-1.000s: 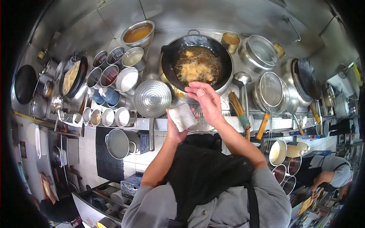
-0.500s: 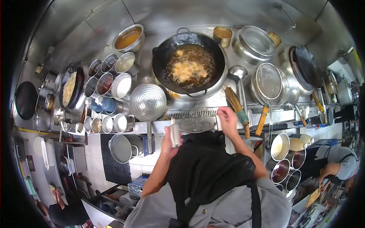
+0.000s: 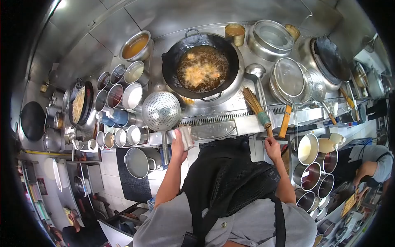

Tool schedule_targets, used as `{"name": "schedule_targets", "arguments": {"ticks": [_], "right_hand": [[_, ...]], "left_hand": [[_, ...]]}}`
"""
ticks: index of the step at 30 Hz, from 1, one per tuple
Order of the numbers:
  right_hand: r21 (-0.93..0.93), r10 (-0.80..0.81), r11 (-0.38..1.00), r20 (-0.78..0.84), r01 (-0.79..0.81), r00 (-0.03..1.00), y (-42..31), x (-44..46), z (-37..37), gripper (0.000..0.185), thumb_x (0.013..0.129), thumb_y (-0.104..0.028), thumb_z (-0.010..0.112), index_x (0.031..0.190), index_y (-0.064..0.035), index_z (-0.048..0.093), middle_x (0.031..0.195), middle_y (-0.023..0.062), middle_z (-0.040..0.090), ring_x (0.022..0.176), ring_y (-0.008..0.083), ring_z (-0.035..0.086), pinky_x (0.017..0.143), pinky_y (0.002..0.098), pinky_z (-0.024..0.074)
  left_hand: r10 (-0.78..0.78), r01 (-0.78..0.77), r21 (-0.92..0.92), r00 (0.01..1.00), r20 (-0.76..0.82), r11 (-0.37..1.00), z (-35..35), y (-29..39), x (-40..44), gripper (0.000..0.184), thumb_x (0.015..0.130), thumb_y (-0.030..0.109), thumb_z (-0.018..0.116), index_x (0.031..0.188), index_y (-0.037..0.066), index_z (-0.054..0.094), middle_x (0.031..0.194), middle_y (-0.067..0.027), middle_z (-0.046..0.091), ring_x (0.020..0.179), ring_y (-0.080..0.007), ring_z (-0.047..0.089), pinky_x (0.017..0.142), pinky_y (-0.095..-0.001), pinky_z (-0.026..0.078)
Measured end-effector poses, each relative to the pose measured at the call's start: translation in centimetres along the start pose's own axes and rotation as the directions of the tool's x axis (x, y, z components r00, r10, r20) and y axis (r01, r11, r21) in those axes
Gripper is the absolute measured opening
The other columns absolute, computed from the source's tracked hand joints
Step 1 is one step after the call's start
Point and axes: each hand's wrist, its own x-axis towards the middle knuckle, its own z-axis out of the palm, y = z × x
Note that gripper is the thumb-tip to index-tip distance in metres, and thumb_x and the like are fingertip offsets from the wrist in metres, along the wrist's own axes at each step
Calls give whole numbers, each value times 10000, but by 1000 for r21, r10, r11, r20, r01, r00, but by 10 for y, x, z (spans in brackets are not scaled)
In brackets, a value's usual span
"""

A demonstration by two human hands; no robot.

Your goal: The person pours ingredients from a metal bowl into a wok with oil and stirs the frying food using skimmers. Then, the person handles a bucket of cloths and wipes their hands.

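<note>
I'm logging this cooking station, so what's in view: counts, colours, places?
Wok of bubbling oil: one, black, centre
Perforated ladles: two, silver, flanking wok
Orange-liquid bowl: one, silver, back left
Open tin: one, gold, beside wok
Brush: one, tan, right of wok
Metal containers: many, silver, both sides
Cloth: one, white, counter edge
People: at least two, grey or black clothing, lower corners
Edge clutter: too distorted to count
Left hand: one, holding cloth
Right hand: one, by brush's handle

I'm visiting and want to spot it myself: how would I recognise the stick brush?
Find the black wok with food in bubbling liquid, at the top centre. To its lower right lies the brush. Unlike the metal ladle and round sieve nearby, it is a splayed bundle of thin brown sticks bound in green.
</note>
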Motion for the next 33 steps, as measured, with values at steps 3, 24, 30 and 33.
{"name": "schedule_targets", "arguments": {"ticks": [3,24,30,33], "right_hand": [[-54,92,995,62,-89,994,1,0,2,193,885,-170,625,949,-2,694,798,201,695,759,340,704,711,416,544],[39,-138,990,475,136,869,77,-11,69,271,866,-249,661,938,9,696,790,142,713,728,233,698,667,358,535],[-152,46,988,504,36,863,64,9,59,271,872,-238,642,943,18,694,792,138,710,716,221,701,658,354,539],[-56,47,998,524,-20,851,116,32,86,264,878,-226,623,939,20,694,775,127,702,689,211,696,621,349,537]], "left_hand": [[-71,93,-89,971,229,992,21,11,10,779,935,722,350,1353,72,447,1098,-165,601,962,-335,639,814,-480,541],[-251,235,-286,968,-21,929,172,1,122,555,939,514,557,1347,154,449,1260,-127,541,1022,-393,613,817,-606,544],[-193,171,-284,980,-51,944,175,2,119,439,933,442,561,1238,128,520,1042,-147,643,866,-380,674,738,-592,569],[-205,178,-272,976,-73,946,176,8,113,426,930,431,563,1227,128,521,1044,-146,641,855,-382,677,742,-593,569]]}}
